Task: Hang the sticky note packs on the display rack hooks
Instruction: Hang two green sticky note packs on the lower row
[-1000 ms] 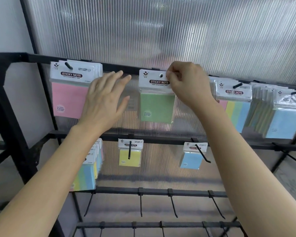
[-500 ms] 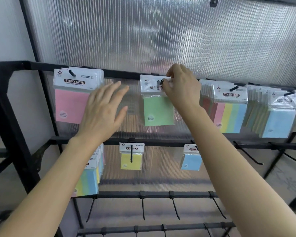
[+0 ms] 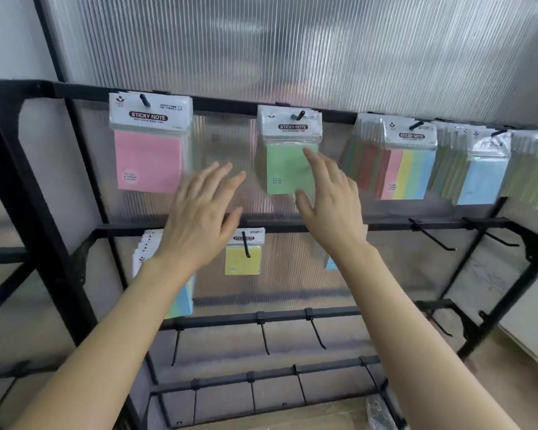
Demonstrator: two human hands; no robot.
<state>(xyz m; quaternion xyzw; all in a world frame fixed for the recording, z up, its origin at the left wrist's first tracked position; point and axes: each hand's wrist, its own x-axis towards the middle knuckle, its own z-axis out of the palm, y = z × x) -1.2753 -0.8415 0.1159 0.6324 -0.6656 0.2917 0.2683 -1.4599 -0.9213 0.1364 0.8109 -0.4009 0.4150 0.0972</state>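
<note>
Green sticky note pack [image 3: 288,169] hangs on the middle hook [image 3: 298,115] of the top rail [image 3: 224,103] | change: right hand [image 3: 333,206] has let go of its header and dropped lower | right hand: fingers spread, empty, before the pack, contact unclear | left hand [image 3: 199,212]: flat, empty, also lower.

A ribbed, translucent plastic panel [image 3: 292,51] fills the background, daylight glowing dully through its vertical flutes. A plain white wall [image 3: 10,35] borders it at left. Below, crumpled clear plastic [image 3: 381,412] lies on a pale wooden floor [image 3: 292,414].
</note>
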